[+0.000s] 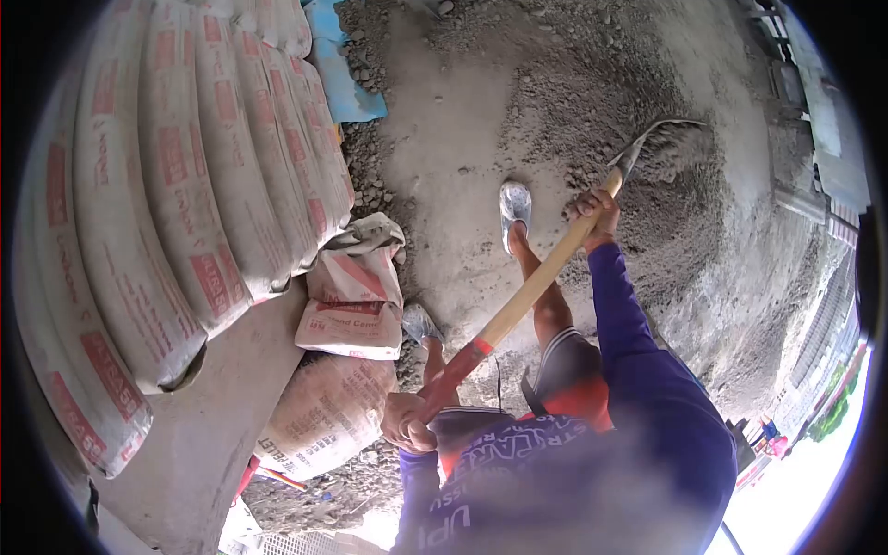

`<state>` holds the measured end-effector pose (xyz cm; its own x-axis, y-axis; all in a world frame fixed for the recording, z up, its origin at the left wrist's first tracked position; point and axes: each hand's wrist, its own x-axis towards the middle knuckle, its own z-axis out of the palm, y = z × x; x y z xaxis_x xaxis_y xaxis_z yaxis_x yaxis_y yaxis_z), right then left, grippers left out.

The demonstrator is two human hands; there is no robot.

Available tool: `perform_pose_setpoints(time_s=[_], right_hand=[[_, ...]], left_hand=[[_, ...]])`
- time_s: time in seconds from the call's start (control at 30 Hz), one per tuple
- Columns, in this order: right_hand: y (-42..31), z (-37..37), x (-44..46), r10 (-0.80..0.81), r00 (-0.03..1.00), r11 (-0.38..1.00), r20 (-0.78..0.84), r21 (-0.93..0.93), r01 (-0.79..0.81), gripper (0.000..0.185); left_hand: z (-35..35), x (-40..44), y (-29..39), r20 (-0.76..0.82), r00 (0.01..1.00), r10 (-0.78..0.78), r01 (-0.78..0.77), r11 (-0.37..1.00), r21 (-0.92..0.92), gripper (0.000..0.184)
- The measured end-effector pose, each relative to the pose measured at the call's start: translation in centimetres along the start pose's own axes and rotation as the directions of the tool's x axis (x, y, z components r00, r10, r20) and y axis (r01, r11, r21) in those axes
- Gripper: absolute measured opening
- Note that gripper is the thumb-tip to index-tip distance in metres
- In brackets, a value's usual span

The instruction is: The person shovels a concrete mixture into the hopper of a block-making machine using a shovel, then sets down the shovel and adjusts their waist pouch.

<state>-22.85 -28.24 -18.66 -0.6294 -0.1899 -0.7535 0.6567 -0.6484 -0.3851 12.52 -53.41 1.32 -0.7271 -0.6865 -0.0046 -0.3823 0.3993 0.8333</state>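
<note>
Both my hands are closed around a long-handled shovel (532, 285), which slants from my waist to the upper right. My left hand (407, 423) grips the red rear end of the handle, close to my body. Farther forward, my right hand (597, 217) wraps round the pale wood just behind the metal socket. The shovel blade (638, 153) lies at the pile of grey, gravelly mix (666, 199), and part of the blade is hidden by the loose material.
Stacked cement bags (166, 185) fill the left side. A crumpled cement bag (356, 310) rests on a full printed sack (328, 407) by my left leg. A blue sheet (342, 69) lies at the upper left, near stones. My dusty shoe (514, 208) stands near the mix.
</note>
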Motion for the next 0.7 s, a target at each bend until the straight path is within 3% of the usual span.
perform_pose_setpoints(time_s=[0.07,0.13,0.17,0.2,0.27,0.3,0.33,0.37,0.5,0.53,0.57,0.6,0.63,0.67,0.7], right_hand=[[1.8,-0.2,-3.0,-0.041,0.999,0.999,-0.007,0.016,0.041,0.018],[6.9,0.5,-4.8,0.058,0.99,0.997,-0.127,-0.047,-0.065,0.022],[11.1,-2.3,-3.1,0.212,0.971,0.977,-0.113,0.042,-0.208,0.024],[13.8,0.9,-5.0,0.22,0.935,0.96,-0.28,-0.109,-0.258,0.021],[22.9,-1.1,-4.2,0.353,0.885,0.891,-0.302,-0.179,-0.417,0.016],[25.2,0.6,-5.1,0.49,0.805,0.822,-0.334,-0.129,-0.554,0.014],[29.7,-1.4,-4.3,0.534,0.8,0.812,-0.272,-0.1,-0.576,0.013],[31.0,-0.2,-4.5,0.547,0.781,0.789,-0.302,-0.126,-0.601,0.012],[27.0,0.7,0.8,0.527,0.689,0.727,-0.498,-0.155,-0.669,0.011],[23.7,0.5,4.2,0.468,0.757,0.756,-0.456,-0.237,-0.61,0.014],[21.8,-2.6,9.5,0.44,0.862,0.784,-0.253,-0.361,-0.506,0.016],[17.4,-2.1,15.3,0.344,0.885,0.828,-0.313,-0.344,-0.444,0.014],[12.8,-2.4,22.2,0.238,0.921,0.833,-0.309,-0.424,-0.357,0.009],[6.7,-2.1,27.8,0.328,0.914,0.815,-0.238,-0.419,-0.401,0.009],[1.3,-0.1,30.6,0.343,0.888,0.813,-0.307,-0.376,-0.444,0.012]], left_hand=[[-3.2,-2.7,-2.0,0.033,0.982,-0.185,0.184,0.982,0.034,0.06],[-7.1,-7.6,-5.7,-0.141,0.874,-0.466,0.466,0.884,-0.03,0.061],[-9.0,-7.9,-4.2,-0.124,0.748,-0.652,0.634,0.758,-0.154,0.058],[-10.5,-8.0,-2.6,-0.085,0.586,-0.806,0.765,0.585,-0.27,0.056],[-15.6,-12.4,-5.2,-0.275,0.302,-0.912,0.803,0.4,-0.442,0.057],[-16.2,-11.9,-3.5,-0.297,0.232,-0.926,0.806,0.354,-0.475,0.057],[-16.7,-10.5,-0.7,-0.321,0.16,-0.933,0.803,0.312,-0.507,0.057],[-16.9,-9.1,2.0,-0.203,0.165,-0.965,0.791,0.252,-0.558,0.058],[-11.1,-5.0,2.6,-0.35,0.116,-0.929,0.914,0.238,-0.33,0.053],[-8.1,-4.7,0.0,-0.406,0.115,-0.907,0.922,0.25,-0.297,0.049],[-2.6,-1.2,1.0,-0.31,0.043,-0.95,0.892,0.176,-0.416,0.049],[3.0,2.4,2.2,-0.209,-0.03,-0.978,0.851,0.084,-0.518,0.05],[8.2,4.5,0.9,-0.052,0.152,-0.987,0.856,0.158,-0.493,0.048],[16.2,10.3,4.1,-0.002,0.22,-0.976,0.864,0.195,-0.465,0.046],[20.7,11.6,2.3,-0.078,0.453,-0.888,0.796,0.442,-0.413,0.045]])
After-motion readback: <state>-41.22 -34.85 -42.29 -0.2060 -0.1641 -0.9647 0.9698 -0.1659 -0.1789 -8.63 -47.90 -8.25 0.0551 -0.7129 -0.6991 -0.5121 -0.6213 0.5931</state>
